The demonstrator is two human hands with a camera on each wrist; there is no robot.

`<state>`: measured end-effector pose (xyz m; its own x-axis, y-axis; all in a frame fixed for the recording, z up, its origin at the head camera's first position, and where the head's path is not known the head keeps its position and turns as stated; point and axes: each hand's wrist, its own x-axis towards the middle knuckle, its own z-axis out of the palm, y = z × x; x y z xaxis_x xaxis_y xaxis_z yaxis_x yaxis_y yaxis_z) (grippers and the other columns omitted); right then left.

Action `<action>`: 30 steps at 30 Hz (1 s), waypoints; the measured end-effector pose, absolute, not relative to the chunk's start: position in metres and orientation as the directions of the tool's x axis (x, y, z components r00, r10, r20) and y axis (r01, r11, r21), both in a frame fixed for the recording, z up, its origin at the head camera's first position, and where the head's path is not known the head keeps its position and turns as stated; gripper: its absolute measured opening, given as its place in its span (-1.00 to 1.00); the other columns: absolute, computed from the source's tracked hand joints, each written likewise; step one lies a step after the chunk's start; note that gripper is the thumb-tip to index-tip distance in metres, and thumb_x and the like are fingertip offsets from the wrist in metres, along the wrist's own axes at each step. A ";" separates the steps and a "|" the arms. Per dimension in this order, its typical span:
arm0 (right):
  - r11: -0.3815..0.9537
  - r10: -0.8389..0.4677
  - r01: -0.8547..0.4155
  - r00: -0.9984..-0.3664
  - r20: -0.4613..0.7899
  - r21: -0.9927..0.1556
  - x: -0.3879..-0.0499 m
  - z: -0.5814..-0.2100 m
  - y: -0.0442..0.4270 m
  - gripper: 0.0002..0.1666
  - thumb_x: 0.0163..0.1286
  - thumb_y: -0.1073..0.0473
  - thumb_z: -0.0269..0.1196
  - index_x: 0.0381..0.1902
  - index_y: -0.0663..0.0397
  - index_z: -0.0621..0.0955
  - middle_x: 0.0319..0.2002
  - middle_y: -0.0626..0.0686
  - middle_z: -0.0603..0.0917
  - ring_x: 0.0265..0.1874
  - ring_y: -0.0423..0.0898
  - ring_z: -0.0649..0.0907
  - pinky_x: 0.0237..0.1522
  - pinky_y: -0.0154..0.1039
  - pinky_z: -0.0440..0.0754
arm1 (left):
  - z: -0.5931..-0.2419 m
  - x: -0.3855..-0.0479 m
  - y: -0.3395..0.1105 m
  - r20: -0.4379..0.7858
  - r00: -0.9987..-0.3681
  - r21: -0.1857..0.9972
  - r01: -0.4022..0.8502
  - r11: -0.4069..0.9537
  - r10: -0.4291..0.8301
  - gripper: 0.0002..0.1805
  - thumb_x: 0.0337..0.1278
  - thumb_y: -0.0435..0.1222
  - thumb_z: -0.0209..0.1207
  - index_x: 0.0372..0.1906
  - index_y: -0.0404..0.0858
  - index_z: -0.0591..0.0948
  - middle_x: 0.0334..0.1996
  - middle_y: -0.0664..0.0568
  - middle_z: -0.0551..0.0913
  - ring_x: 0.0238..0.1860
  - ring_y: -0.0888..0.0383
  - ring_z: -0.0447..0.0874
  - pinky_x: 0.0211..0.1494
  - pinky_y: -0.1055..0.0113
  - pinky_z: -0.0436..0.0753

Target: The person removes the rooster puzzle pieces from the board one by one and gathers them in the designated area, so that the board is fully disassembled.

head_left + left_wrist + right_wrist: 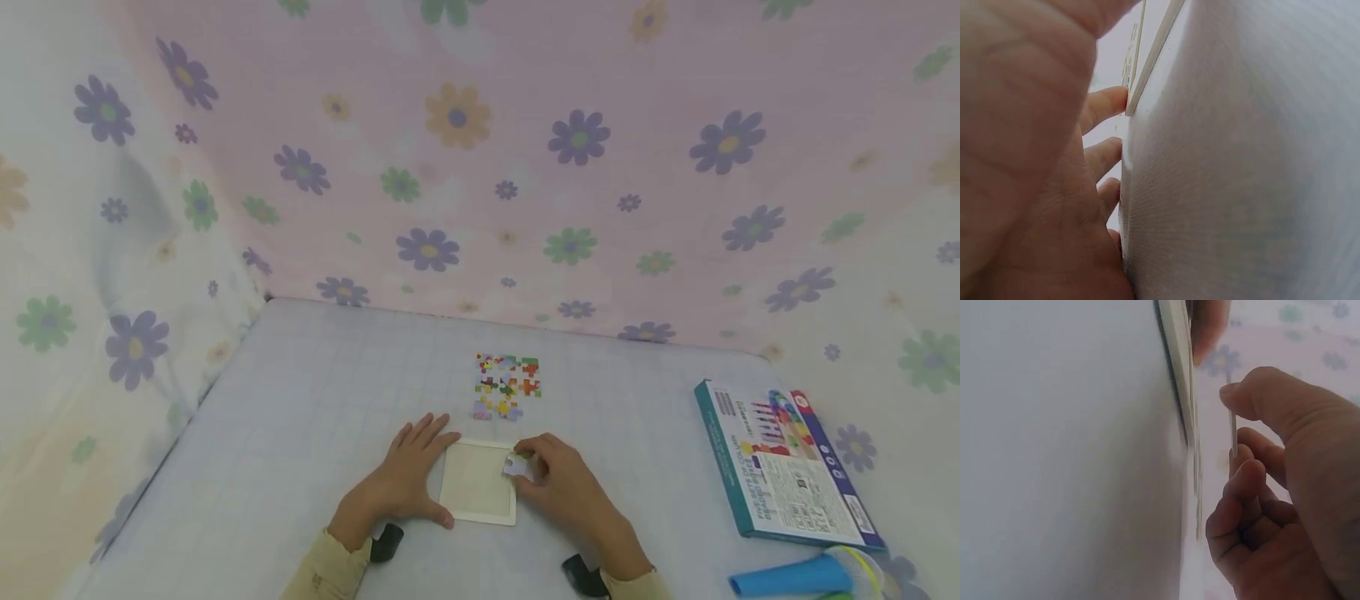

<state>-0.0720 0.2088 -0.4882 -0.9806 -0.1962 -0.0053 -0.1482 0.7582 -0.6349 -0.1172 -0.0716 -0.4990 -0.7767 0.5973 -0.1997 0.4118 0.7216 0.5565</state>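
A shallow cream puzzle tray [477, 517] lies flat on the table. My left hand [408, 473] is spread at the tray's left side, its fingers straight; in the left wrist view a fingertip [1117, 99] touches the tray's edge [1157, 53]. Between thumb and fingers, my right hand [562, 483] pinches a pale puzzle piece [514, 465] over the tray's upper right corner. Seen edge-on in the right wrist view, that thin piece [1233, 428] stands clear of the tray [1179, 369]. Beyond the tray, several colourful puzzle pieces [507, 387] lie in loose rows.
At the right of the table lies a boxed colour set [787, 467], with a blue-handled toy [795, 577] in front of it. Flowered cloth [510, 167] walls the table at the back and both sides. A dark wrist strap part [387, 542] sits by the left sleeve.
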 end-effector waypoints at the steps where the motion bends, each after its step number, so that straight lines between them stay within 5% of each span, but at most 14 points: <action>1: 0.763 -0.181 -0.143 -0.983 0.003 -0.631 -0.079 -0.488 0.214 -0.58 0.17 0.19 0.50 0.01 -0.09 0.69 -0.19 -0.20 0.64 -0.43 -0.32 0.46 -0.42 -0.44 0.50 | -0.499 -0.118 -0.072 -0.201 -0.778 0.557 0.409 0.723 0.595 0.36 -0.56 0.26 0.62 0.55 -0.06 0.27 0.67 -0.06 0.00 0.68 -0.15 -0.17 0.68 -0.23 -0.15; 13: 0.813 -0.182 -0.174 -0.982 0.041 -0.556 -0.133 -0.496 0.247 -0.59 0.24 0.20 0.46 0.06 0.04 0.68 -0.14 -0.04 0.66 -0.39 -0.23 0.47 -0.36 -0.37 0.48 | -0.501 -0.119 -0.073 -0.169 -0.772 0.564 0.434 0.703 0.612 0.36 -0.57 0.26 0.62 0.54 -0.09 0.28 0.66 -0.10 0.03 0.67 -0.19 -0.13 0.67 -0.25 -0.12; 30: 0.800 -0.004 -0.004 -1.000 0.001 -0.600 -0.133 -0.498 0.241 -0.65 0.28 0.15 0.46 0.01 0.10 0.71 -0.18 0.02 0.62 -0.31 -0.17 0.52 -0.28 -0.31 0.52 | -0.499 -0.120 -0.073 -0.149 -0.769 0.559 0.453 0.695 0.621 0.36 -0.54 0.26 0.62 0.54 -0.10 0.27 0.65 -0.10 0.04 0.66 -0.20 -0.11 0.65 -0.28 -0.09</action>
